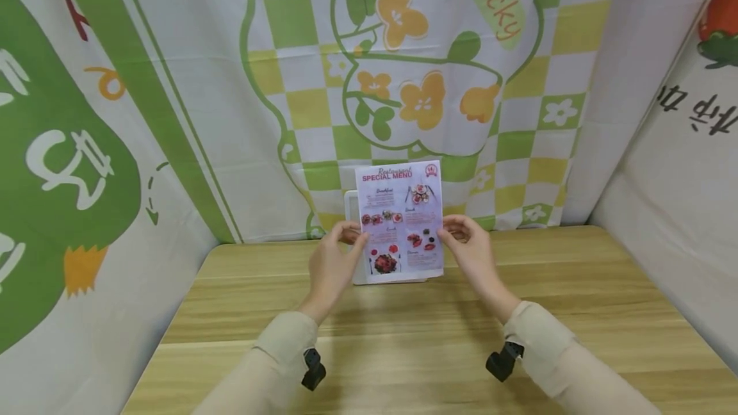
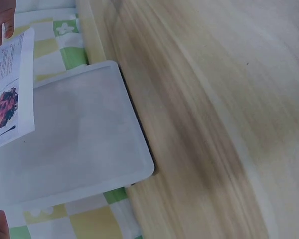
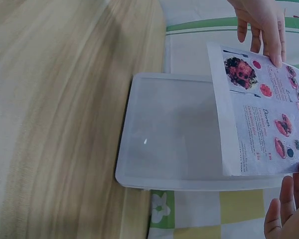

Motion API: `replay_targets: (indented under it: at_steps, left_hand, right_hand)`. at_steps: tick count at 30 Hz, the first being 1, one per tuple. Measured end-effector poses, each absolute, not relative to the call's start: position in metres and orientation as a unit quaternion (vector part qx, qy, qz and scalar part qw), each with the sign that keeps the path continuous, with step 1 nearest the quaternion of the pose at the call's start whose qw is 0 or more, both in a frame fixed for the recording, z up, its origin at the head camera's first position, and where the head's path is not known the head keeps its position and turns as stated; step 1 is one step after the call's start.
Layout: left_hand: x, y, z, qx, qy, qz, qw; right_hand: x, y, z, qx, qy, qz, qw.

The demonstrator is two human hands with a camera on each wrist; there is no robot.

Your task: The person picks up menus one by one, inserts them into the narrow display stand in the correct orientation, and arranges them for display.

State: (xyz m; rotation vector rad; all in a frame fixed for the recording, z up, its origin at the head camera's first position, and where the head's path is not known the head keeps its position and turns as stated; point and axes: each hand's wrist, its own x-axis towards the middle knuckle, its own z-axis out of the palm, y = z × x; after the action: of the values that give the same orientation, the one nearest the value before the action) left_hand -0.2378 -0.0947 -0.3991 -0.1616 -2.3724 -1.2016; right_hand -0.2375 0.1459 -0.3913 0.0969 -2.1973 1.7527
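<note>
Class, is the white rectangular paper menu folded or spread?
Spread: the menu shows as one sheet, its printed face visible from top edge to bottom edge.

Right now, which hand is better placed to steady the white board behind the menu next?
Probably the left hand: the head view shows the white board peeking out beside it, while the menu hides its side near the right hand. Both hands hold the menu, though.

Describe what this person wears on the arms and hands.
Pale cream long sleeves reach the wrists. A small, angular black device sits on the inner side of each cuff. The left hand and right hand are bare, without gloves. No cables show.
</note>
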Motion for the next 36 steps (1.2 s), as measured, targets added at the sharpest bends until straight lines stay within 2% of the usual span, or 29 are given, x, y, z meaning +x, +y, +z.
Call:
replay_targets:
  at_steps: [22, 36]
  left_hand:
    - [-0.268, -0.096, -0.355, -0.074, -0.861, -0.414, 0.286]
    - [-0.287, -0.094, -0.329, -0.083, -0.873, -0.391, 0.28]
  right_hand:
    - [-0.271, 0.137, -0.352, 0.053, -0.774, 0.595, 0.207]
    - [-0.303, 0.138, -0.328, 0.048, -0.752, 0.621, 0.216]
